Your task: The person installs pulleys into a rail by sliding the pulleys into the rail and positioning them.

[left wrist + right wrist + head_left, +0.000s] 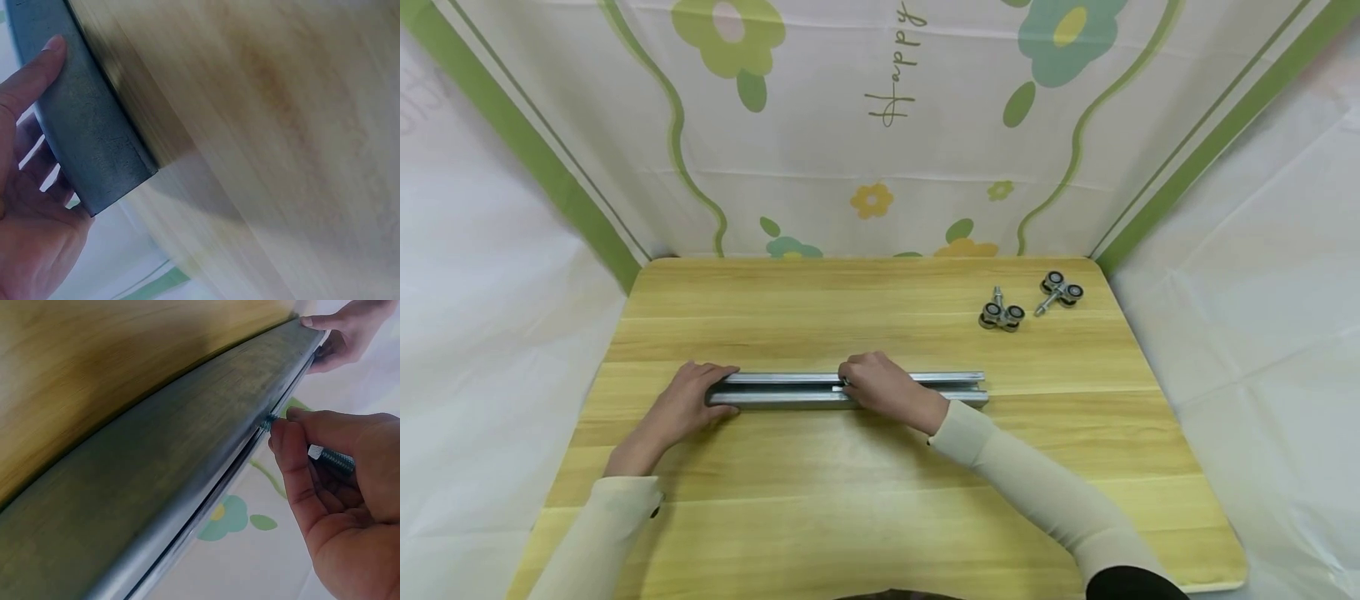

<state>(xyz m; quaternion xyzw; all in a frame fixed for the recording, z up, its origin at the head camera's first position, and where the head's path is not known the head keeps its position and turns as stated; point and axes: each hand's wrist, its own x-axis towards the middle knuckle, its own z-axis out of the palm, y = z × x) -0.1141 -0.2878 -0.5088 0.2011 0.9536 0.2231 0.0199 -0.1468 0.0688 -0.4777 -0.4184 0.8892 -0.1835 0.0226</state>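
A long steel channel rail lies across the wooden table with its slot facing up. My left hand grips the rail's left end. In the left wrist view, the thumb of the left hand lies along one side wall of the rail, fingers on the far side. Over the rail's middle is my right hand. Up close, the thumb and forefinger of the right hand pinch a threaded bolt that stands out of the slot. Whatever is below it inside the rail is hidden.
Two roller trolleys with threaded stems, a nearer trolley and a farther trolley, lie at the back right of the table. A flowered cloth hangs behind the table, with white sheets at both sides.
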